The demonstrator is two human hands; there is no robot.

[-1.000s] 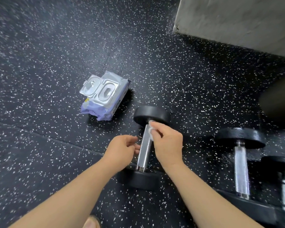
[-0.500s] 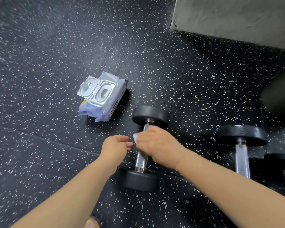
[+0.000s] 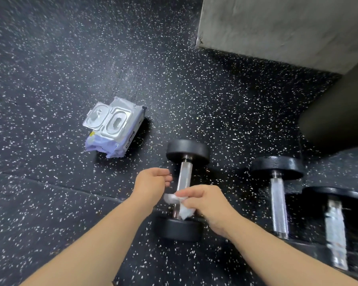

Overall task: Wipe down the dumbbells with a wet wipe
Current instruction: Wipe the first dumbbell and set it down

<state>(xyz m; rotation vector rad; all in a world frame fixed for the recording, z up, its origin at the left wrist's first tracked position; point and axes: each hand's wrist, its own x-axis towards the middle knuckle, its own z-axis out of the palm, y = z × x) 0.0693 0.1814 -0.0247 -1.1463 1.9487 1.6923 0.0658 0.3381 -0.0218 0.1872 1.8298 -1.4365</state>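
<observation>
Both bare forearms reach up from the lower edge of the frame toward its centre. The left hand (image 3: 152,182) sits just left of centre, palm turned inward, fingers loosely curled and holding nothing. The right hand (image 3: 207,205), slightly lower and to the right, has fingers and thumb curled round a crumpled wet wipe (image 3: 184,212), knuckles facing up.

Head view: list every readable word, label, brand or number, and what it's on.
Nothing is legible.
Pack, black side strip: white lettering, too blurred to read.
Pack, front: small yellow mark, too small to tell.
Left dumbbell, middle dumbbell, right dumbbell: no numbers or marks show.
Wipe: no print shows.
</observation>
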